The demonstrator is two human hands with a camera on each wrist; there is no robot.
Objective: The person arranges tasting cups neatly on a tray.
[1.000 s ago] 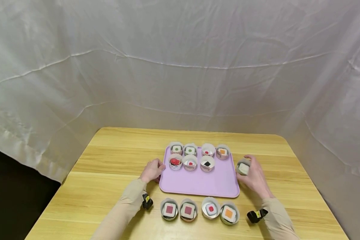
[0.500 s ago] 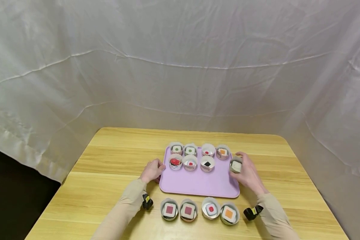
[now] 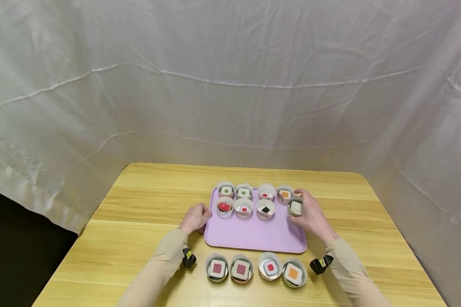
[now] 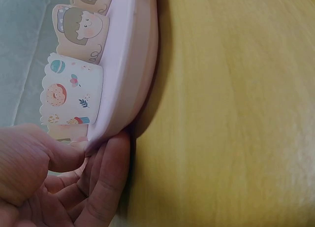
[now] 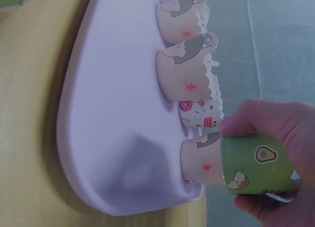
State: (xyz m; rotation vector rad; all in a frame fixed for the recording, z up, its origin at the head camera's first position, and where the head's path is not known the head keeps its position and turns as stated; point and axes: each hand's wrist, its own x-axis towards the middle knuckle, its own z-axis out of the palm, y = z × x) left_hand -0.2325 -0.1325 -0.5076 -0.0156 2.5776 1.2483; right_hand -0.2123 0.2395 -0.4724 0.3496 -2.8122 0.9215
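At its left edge, the lilac tray point(image 3: 249, 235) is pinched by my left hand point(image 3: 195, 218), thumb on the rim and fingers underneath. My right hand point(image 3: 312, 216) grips a green paper baking cup point(image 5: 258, 163) printed with an avocado. Inside that cup sits a whitish block, like a sushi piece point(image 3: 296, 208). The cup is raised over the tray's right side and casts a shadow there. Several paper cups with sushi-like pieces stand on the tray in two rows. Nearest the held cup are one with an orange centre point(image 3: 286, 194) and one with a black centre point(image 3: 266, 209).
In front of the tray, several more cups stand on the wooden table point(image 3: 138, 238): two with dark pink centres, one with a red-centred piece point(image 3: 270, 267) and one with an orange-centred piece point(image 3: 293, 273). A pale curtain point(image 3: 230, 106) surrounds the table's back and sides.
My right hand has carried the green cup leftward from beside the tray to over its right side. The left hand and the tray have stayed put.
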